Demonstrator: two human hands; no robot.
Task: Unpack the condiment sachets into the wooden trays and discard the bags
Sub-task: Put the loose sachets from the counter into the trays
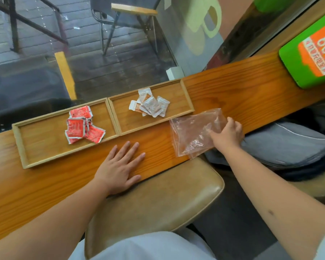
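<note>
While red sachets (83, 124) lie in the left tray (19, 141) and white sachets (150, 105) in the right tray (188, 96), our left hand (120, 166) rests flat, open, at the counter's (242, 91) near edge; our right hand (228, 134) pinches the clear bag (191, 132).

A single wide-angle view from the person's head looks forward and steeply down, close over the wooden bench (233, 87), which runs slantwise from lower left to upper right. Both forearms enter from the bottom corners.
</note>
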